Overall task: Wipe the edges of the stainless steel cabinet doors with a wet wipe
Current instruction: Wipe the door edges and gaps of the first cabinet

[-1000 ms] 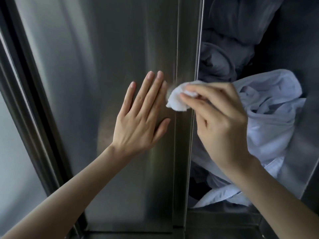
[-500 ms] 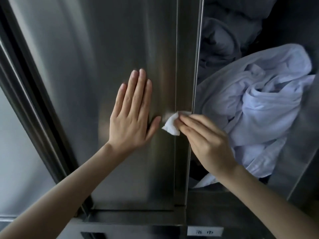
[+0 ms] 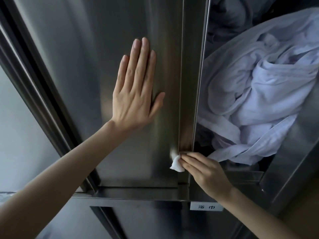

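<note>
**Stainless door edge: wipe near the bottom of the vertical run**

Head view, grip state. My left hand lies flat on the face of the cabinet door. The fingers are straight and close together and the thumb is out to the side, bracing the panel. My right hand pinches the wet wipe between thumb and fingertips. The wipe is bunched into a small white wad and pressed against the door edge just above the bottom corner.

Head view, step in hand. By my reading, this is the vertical edge stroke, close to its lower end. The next move calls for:
1. Carrying the wipe down into the corner without lifting it off the steel.
2. Turning the wad to follow the bottom edge above the frame rail.
3. Holding the left palm firm so that the door does not swing under the pressure.

Head view, surroundings. The compartment to the right stands open. It holds crumpled pale towels, with dark cloth above them. A small label sits on the rail below my right wrist.

Head view, obstructions. One towel tail hangs down just beside my right knuckles and could catch on the hand or the wipe. The seam between door and rail looks narrow, so the wad may need a thinner fold to enter it.
</note>
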Demonstrator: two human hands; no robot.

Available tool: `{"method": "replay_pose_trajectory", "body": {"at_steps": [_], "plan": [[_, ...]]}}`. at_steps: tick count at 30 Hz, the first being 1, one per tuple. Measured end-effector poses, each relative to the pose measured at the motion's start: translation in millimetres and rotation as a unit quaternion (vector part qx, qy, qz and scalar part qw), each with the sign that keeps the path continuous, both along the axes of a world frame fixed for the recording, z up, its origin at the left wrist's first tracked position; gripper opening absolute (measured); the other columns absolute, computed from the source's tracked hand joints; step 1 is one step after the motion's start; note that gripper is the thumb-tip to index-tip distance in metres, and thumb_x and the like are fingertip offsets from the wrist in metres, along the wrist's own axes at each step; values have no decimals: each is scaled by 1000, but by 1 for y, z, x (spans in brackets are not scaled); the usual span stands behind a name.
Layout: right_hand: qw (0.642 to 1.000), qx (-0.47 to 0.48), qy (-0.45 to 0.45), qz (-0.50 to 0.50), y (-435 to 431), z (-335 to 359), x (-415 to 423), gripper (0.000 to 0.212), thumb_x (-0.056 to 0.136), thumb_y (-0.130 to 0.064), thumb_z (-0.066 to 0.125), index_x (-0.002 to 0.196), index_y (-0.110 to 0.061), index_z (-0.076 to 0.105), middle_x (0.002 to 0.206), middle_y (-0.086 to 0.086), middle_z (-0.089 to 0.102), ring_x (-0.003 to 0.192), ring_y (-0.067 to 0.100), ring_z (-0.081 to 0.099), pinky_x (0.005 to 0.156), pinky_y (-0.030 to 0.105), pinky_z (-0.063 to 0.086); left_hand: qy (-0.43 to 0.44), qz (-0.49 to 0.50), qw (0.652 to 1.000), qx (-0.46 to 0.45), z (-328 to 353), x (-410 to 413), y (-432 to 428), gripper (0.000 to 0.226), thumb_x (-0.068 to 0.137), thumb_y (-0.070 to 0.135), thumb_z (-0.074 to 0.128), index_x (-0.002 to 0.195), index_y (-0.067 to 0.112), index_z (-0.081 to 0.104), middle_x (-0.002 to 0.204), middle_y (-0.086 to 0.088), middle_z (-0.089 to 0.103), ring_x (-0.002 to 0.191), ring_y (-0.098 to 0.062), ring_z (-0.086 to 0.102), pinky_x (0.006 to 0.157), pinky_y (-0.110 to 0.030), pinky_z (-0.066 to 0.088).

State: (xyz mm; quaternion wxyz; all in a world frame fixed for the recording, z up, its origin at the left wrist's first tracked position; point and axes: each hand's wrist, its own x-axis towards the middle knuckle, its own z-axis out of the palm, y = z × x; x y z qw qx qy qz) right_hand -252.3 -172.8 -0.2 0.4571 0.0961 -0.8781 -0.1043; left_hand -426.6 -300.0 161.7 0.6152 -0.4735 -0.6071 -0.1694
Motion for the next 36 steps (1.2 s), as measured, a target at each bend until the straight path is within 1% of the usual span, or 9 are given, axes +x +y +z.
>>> {"method": "replay_pose_trajectory", "body": {"at_steps": [4, 9, 14, 18, 21, 26, 29, 32, 36], "plan": [[999, -8, 29, 9, 4, 12, -4, 13, 87, 0, 63, 94, 0, 74, 99, 9, 73, 93, 19, 68, 83, 27, 55, 16, -13, 999, -25, -5, -4, -1, 66, 99, 38, 34, 148, -5, 24, 152, -29, 27, 144, -41, 18, 122, -44, 9], [999, -25, 27, 9, 1, 2, -2, 12, 83, 1, 70, 95, 0, 74, 98, 8, 73, 93, 18, 69, 83, 28, 55, 36, -23, 993, -107, -52, -4, -11, 66, 98, 36, 36, 150, 0, 19, 157, -11, 15, 150, -27, 3, 122, -42, 9], [998, -15, 64, 15, 4, 26, -3, 13, 87, 1, 67, 98, 3, 73, 102, 10, 72, 94, 21, 68, 83, 29, 55, 3, -51, 992, -117, -75, -3, -13, 71, 92, 30, 45, 152, 4, 18, 159, -8, 12, 150, -26, 7, 122, -42, 10], [994, -27, 104, 9, 6, 26, -11, 11, 87, 0, 68, 96, 2, 73, 101, 10, 72, 93, 20, 67, 87, 28, 53, 45, -54, 983, -167, -99, -8, -15, 67, 94, 25, 42, 154, 8, 18, 163, -3, 11, 149, -23, 15, 122, -43, 8], [997, -36, 72, 16, 1, -9, -7, 10, 86, 0, 67, 93, 2, 74, 98, 11, 73, 92, 21, 69, 85, 28, 55, 53, -50, 974, -215, -131, -6, -19, 64, 96, 26, 40, 155, 12, 20, 163, -1, 11, 149, -23, 15, 122, -42, 6], [999, 13, -22, 35, 3, -40, 1, 8, 83, 0, 68, 80, -2, 75, 89, 6, 74, 84, 17, 70, 68, 27, 57, 29, -36, 976, -214, -149, -5, -18, 66, 95, 28, 43, 154, 12, 21, 163, -1, 14, 149, -23, 16, 122, -42, 5], [998, 43, -17, 39, 10, -26, 1, 14, 87, 1, 62, 83, -2, 75, 90, 7, 74, 86, 18, 70, 72, 28, 57, 25, -41, 977, -207, -148, -5, -19, 65, 95, 26, 43, 154, 13, 22, 163, -1, 15, 149, -23, 17, 122, -42, 6], [999, 22, -5, 34, 8, -28, 0, 11, 86, 1, 64, 82, -1, 74, 89, 8, 73, 86, 19, 70, 75, 29, 57, 16, -44, 978, -204, -149, -2, -18, 66, 94, 25, 44, 154, 12, 21, 163, -1, 14, 149, -24, 16, 122, -43, 6], [995, 12, -103, -11, -8, -72, 7, 7, 75, 0, 75, 77, -7, 74, 74, 1, 69, 72, 14, 67, 58, 25, 55, -1, -40, 980, -197, -151, 2, -17, 68, 94, 26, 46, 155, 12, 19, 163, 0, 12, 150, -24, 14, 122, -43, 5]]}}
